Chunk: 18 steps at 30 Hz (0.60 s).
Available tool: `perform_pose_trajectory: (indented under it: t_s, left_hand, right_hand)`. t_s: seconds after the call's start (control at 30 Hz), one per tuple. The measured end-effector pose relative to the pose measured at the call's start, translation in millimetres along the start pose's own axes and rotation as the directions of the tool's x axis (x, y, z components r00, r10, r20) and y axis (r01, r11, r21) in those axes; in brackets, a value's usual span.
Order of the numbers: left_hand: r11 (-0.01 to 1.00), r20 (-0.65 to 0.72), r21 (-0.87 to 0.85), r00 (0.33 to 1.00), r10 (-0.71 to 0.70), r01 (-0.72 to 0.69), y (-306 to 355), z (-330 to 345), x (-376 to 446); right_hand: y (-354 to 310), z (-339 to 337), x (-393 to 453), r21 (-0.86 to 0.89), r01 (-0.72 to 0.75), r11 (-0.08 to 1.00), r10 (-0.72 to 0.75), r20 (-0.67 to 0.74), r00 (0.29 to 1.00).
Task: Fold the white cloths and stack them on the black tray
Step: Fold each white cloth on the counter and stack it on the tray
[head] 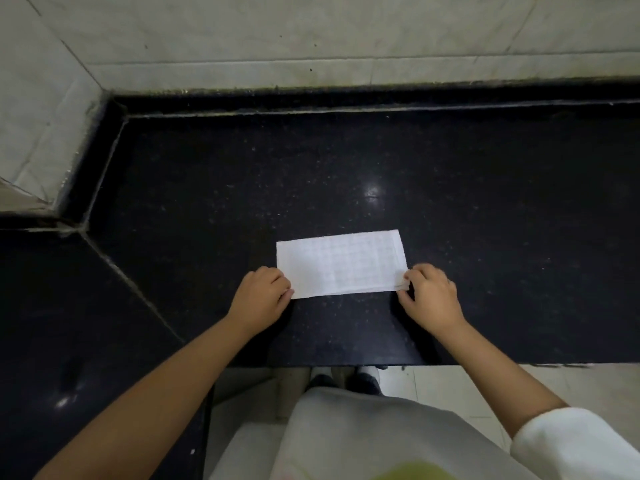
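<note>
Both hands sit at the near corners of the white cloth, one at each end. The left hand has its fingers curled, fingertips touching the near left corner. The right hand pinches the layered edges at the near right corner between thumb and fingers. The cloth lies flat on the black countertop as a rectangle, long axis running left to right, extending away from the fingers toward the tiled wall. Judged step: another fold is due. No black tray is in view.
</note>
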<state>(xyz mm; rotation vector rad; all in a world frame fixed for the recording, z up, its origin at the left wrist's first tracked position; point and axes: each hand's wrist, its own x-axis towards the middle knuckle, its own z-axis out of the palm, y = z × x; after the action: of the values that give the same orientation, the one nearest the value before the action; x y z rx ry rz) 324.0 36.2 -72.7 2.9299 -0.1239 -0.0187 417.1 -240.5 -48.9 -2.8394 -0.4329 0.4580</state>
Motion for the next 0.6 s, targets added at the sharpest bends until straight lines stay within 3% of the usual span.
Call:
perform_pose_trajectory:
  t_s: [0.07, 0.13, 0.23, 0.33, 0.5, 0.6]
  left_hand:
    - [0.999, -0.053, -0.008, 0.998, -0.036, 0.036, 2.7, -4.0, 12.0]
    - [0.991, -0.028, -0.026, 0.991, -0.132, 0.131, 11.8, -7.1, 27.7]
    - [0.952, 0.171, -0.016, 0.939, -0.300, 0.307, 27.6, 1.4, 41.9]
    - [0.937, 0.294, 0.068, 0.890, -0.348, 0.344, 32.9, 20.0, 43.8]
    - [0.937, 0.273, 0.110, 0.897, -0.348, 0.330, 31.2, 31.0, 40.9]
    - [0.940, 0.270, 0.077, 0.901, -0.340, 0.332, 30.4, 30.6, 42.8]
  right_hand:
    - [-3.0, 0.5, 2.0, 0.031, -0.119, 0.992, 0.122, -0.080, 0.989]
    - [-6.8, 2.0, 7.0, 0.022, -0.231, 0.973, 0.232, -0.060, 0.971]
    - [-13.6, 4.9, 14.9, 0.012, -0.334, 0.943, 0.334, -0.001, 0.943]
    - [-18.6, 6.2, 23.6, 0.040, -0.399, 0.916, 0.398, 0.040, 0.917]
    - [-24.2, 2.2, 30.2, 0.074, -0.400, 0.914, 0.396, 0.067, 0.916]
    - [-34.0, -6.1, 30.5, 0.307, -0.327, 0.893, 0.341, 0.011, 0.940]
